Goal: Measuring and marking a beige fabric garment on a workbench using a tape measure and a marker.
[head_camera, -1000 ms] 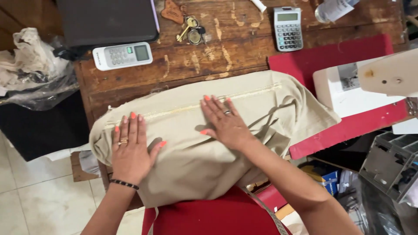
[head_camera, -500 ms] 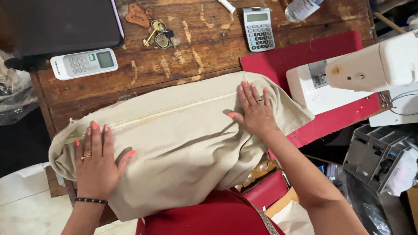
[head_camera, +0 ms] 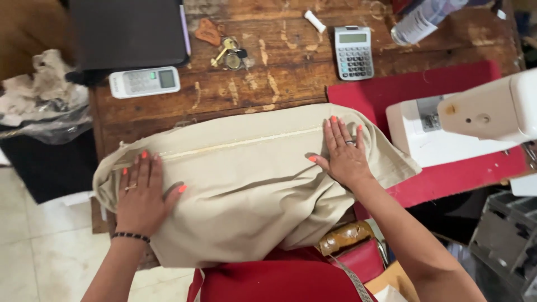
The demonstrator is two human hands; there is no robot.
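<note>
Bottle (head_camera: 419,21) — cut off by top edge.

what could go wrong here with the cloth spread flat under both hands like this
The beige cloth hangs over the near edge of the wooden table, so it might slide off if the left hand or right hand lifts. Its right end lies close to the white sewing machine and could catch there.

I see bare wood in a band across mid-frame between the cloth (head_camera: 246,184) and the clutter above it. Along the top, a dark folder (head_camera: 126,31), remote (head_camera: 144,82), keys (head_camera: 228,55) and calculator (head_camera: 353,52) block the way. At right, the sewing machine (head_camera: 475,126) on its red mat (head_camera: 414,86) closes off that side.
</note>
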